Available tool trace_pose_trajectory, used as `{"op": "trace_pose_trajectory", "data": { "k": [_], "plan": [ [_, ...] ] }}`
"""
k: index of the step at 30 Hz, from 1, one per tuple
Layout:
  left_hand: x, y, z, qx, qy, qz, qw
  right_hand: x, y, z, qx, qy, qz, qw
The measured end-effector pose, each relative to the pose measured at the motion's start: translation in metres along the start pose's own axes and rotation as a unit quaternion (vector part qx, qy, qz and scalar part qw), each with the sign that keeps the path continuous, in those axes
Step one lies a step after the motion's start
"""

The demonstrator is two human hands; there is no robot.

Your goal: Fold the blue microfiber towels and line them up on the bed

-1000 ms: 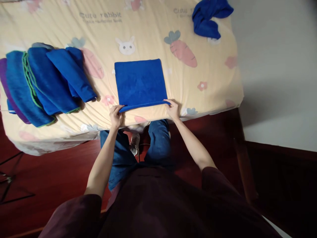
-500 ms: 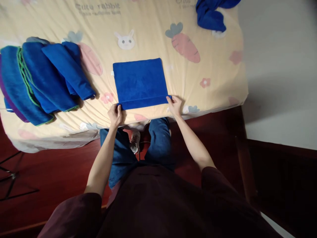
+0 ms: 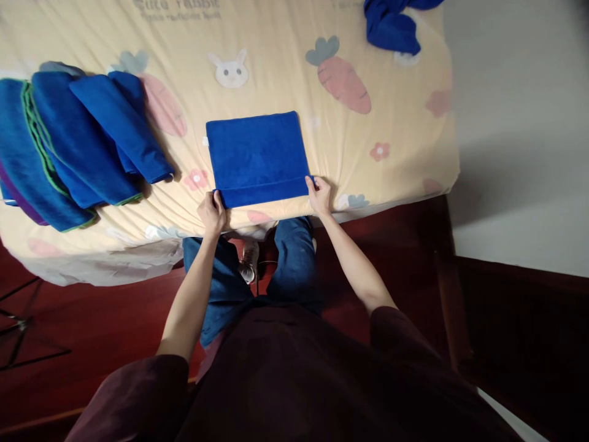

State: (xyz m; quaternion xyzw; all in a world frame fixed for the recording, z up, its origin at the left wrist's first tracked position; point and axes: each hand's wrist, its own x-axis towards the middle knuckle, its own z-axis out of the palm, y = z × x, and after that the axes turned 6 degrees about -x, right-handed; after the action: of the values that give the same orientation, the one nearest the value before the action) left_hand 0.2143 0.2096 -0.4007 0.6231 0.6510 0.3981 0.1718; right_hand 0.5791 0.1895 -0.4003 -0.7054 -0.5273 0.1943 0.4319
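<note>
A blue cloth (image 3: 257,150) lies flat on the bed, its near edge turned up in a narrow strip and a small white tag at its left edge. My left hand (image 3: 213,213) pinches the near left corner of this cloth. At the near right corner, my right hand (image 3: 319,194) grips the end of the strip between thumb and fingers. Both hands rest close to the front edge of the bed.
Several folded or rolled blue cloths (image 3: 87,141), some with green edging, lie at the left on the bed (image 3: 276,67). A crumpled blue cloth (image 3: 391,31) is at the far right. A white wall borders the bed on the right; black stand legs (image 3: 21,322) show at lower left.
The folded strip now lies flatter and a little wider, with both hands still on its corners. The whole view has shifted slightly.
</note>
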Motion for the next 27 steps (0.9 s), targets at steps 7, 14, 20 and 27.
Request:
{"op": "trace_pose_trajectory", "data": {
  "k": [7, 14, 20, 27],
  "plan": [
    [0.002, 0.003, 0.006, 0.014, 0.004, -0.041, 0.999, -0.004, -0.001, 0.001, -0.082, 0.044, -0.040, 0.995],
    [0.003, 0.006, 0.005, 0.009, -0.024, -0.068, 0.997, -0.002, 0.000, 0.005, -0.092, 0.058, -0.039, 0.993],
    [-0.002, 0.002, 0.004, -0.022, 0.015, -0.016, 1.000, -0.003, 0.008, 0.011, -0.101, 0.048, -0.022, 0.994],
    [-0.013, -0.006, -0.006, -0.045, -0.106, 0.153, 0.982, -0.021, 0.001, -0.008, -0.157, -0.003, -0.139, 0.978]
  ]
}}
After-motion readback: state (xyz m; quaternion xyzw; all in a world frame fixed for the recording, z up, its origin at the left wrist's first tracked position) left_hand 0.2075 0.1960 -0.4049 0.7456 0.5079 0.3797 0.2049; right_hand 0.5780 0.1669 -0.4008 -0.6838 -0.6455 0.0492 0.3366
